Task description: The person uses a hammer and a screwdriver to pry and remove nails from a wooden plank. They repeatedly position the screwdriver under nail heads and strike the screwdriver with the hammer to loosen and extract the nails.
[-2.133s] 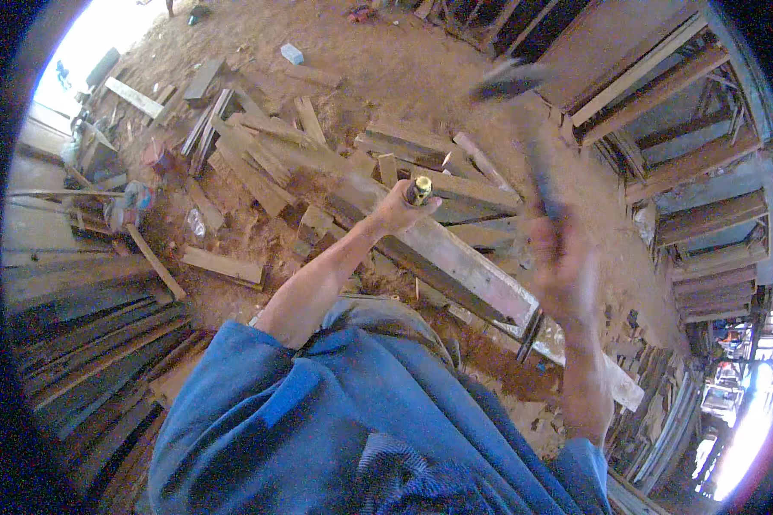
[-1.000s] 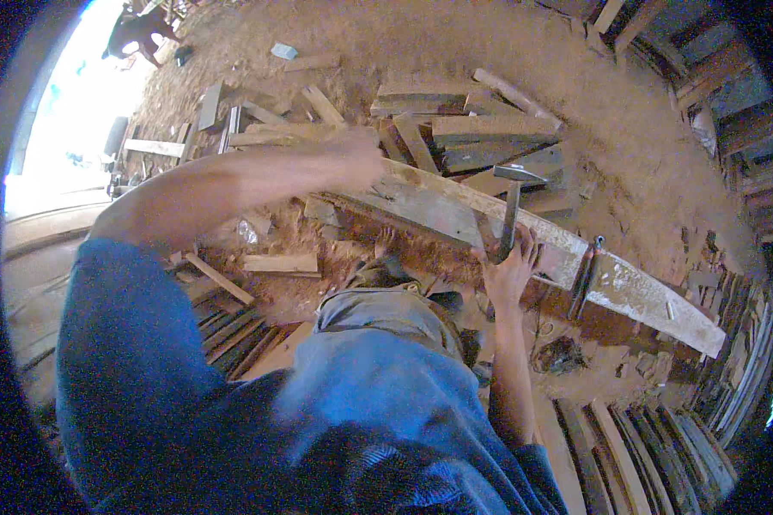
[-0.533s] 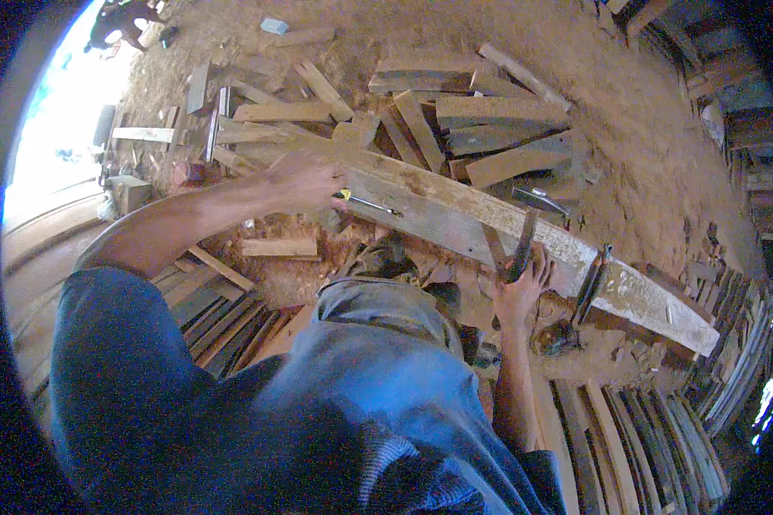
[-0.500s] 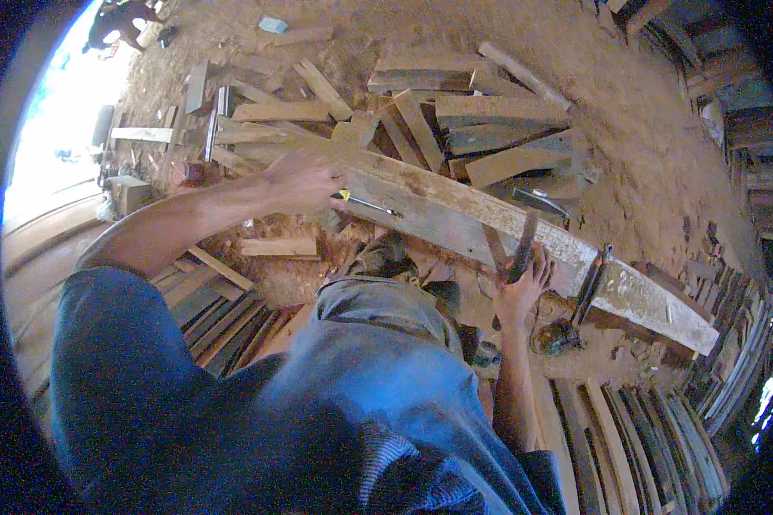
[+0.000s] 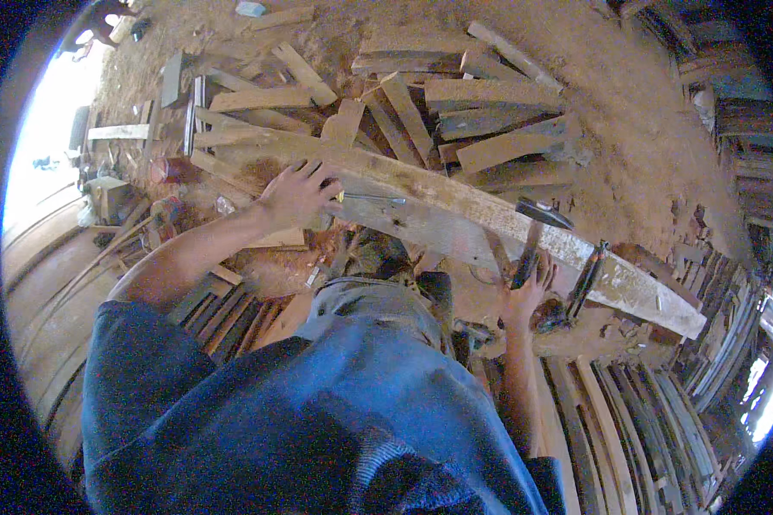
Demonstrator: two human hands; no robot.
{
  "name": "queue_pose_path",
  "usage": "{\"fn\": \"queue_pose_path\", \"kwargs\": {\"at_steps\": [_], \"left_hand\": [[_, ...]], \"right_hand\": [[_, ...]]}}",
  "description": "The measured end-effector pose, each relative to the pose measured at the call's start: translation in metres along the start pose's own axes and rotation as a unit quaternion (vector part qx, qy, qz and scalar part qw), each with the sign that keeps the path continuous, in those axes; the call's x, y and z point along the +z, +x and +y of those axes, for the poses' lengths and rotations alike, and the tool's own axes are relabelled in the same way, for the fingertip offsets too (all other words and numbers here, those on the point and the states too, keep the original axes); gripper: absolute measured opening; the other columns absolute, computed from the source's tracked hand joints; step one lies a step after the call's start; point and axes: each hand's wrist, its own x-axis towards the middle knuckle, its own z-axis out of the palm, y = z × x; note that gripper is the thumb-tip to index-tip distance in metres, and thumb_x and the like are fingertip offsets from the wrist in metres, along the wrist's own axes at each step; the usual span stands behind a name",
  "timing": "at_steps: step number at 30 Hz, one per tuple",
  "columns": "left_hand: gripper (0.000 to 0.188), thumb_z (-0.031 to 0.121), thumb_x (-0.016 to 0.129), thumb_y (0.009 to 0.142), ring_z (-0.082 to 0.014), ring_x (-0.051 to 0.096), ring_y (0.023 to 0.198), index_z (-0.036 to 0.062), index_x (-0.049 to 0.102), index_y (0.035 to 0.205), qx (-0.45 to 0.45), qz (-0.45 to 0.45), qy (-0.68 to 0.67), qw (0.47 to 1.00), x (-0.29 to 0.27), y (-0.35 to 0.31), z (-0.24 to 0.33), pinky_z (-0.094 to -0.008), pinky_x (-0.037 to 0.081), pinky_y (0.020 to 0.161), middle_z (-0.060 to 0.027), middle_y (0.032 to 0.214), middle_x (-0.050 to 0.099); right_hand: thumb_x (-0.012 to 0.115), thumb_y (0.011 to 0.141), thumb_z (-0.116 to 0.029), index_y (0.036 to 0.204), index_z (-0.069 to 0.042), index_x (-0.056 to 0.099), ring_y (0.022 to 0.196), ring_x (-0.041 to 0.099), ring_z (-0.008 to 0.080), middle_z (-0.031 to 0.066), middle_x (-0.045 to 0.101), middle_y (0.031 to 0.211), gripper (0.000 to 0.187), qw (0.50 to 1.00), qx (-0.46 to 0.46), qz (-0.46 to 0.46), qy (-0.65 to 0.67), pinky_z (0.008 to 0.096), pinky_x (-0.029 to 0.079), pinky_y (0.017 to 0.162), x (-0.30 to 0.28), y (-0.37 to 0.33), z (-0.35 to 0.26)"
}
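A long wooden beam (image 5: 455,199) stretches slantwise across the view in front of me, pale and scuffed toward its right end. At its left part my left hand (image 5: 301,196) is closed around a screwdriver (image 5: 378,198) with a yellow handle and thin shaft. The fingers cover most of that handle, and the shaft points right along the beam's side. Farther right, my right hand (image 5: 528,296) has the dark handle of a hammer (image 5: 543,215) between thumb and fingers. Its head lies over the beam's far edge. Just right of that hand, a dark, long metal tool (image 5: 588,279) crosses the beam.
Cut wood pieces (image 5: 489,99) lie heaped beyond the beam on sandy ground. Rows of boards (image 5: 614,412) stand at the lower right, with more slats (image 5: 228,322) at the lower left. A small red container (image 5: 165,170) sits at the left.
The view has shifted slightly. My left hand has turned, its fingers lifting over the handle, and the screwdriver's shaft lies more level. The right hand stays by the hammer handle.
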Motion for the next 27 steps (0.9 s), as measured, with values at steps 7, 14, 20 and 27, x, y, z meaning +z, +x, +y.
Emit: {"fn": "queue_pose_path", "kwargs": {"at_steps": [7, 14, 20, 27], "left_hand": [[0.03, 0.029, 0.062, 0.089, -0.0371, 0.057, 0.095, 0.0091, 0.052, 0.11, -0.236, -0.035, -0.309, 0.92, -0.043, 0.009, 0.032, -0.0477, 0.052, 0.079, -0.0124, 0.106, 0.052], [0.038, 0.008, 0.069, 0.078, -0.0378, 0.06, 0.09, 0.0035, 0.053, 0.113, -0.328, 0.034, -0.376, 0.866, -0.097, -0.003, 0.051, -0.0434, 0.052, 0.077, -0.0162, 0.107, 0.058], [0.041, 0.01, 0.08, 0.072, -0.0224, 0.066, 0.088, 0.003, 0.064, 0.108, -0.337, 0.237, -0.41, 0.813, -0.152, -0.002, 0.041, -0.0346, 0.052, 0.081, -0.0119, 0.1, 0.068], [0.017, 0.011, 0.075, 0.085, -0.0079, 0.059, 0.079, 0.0072, 0.059, 0.091, -0.163, 0.412, -0.8, 0.405, -0.136, 0.065, 0.081, -0.0236, 0.048, 0.071, 0.0003, 0.087, 0.063]], "right_hand": [[0.069, 0.073, -0.065, 0.114, 0.0, 0.056, 0.134, 0.034, 0.0413, 0.0234, 0.044, 0.138, 0.078, 1.0, 0.001, -0.017, 0.012, 0.0574, 0.018, 0.113, -0.001, 0.0, 0.003], [0.073, 0.07, -0.064, 0.103, 0.0, 0.057, 0.135, 0.032, 0.041, 0.0234, 0.044, 0.138, 0.074, 0.998, -0.008, -0.044, 0.042, 0.0565, 0.018, 0.113, -0.015, 0.007, -0.011], [0.081, 0.074, -0.044, 0.094, 0.0, 0.055, 0.125, 0.044, 0.0356, 0.02, 0.048, 0.128, 0.054, 0.998, -0.022, -0.003, 0.058, 0.0482, 0.033, 0.106, -0.034, 0.011, -0.026], [0.077, 0.081, -0.023, 0.124, -0.001, 0.056, 0.083, 0.048, 0.0121, 0.0015, 0.05, 0.099, 0.052, 0.931, 0.127, 0.005, 0.342, 0.0284, 0.045, 0.075, -0.063, -0.003, -0.057]]}}
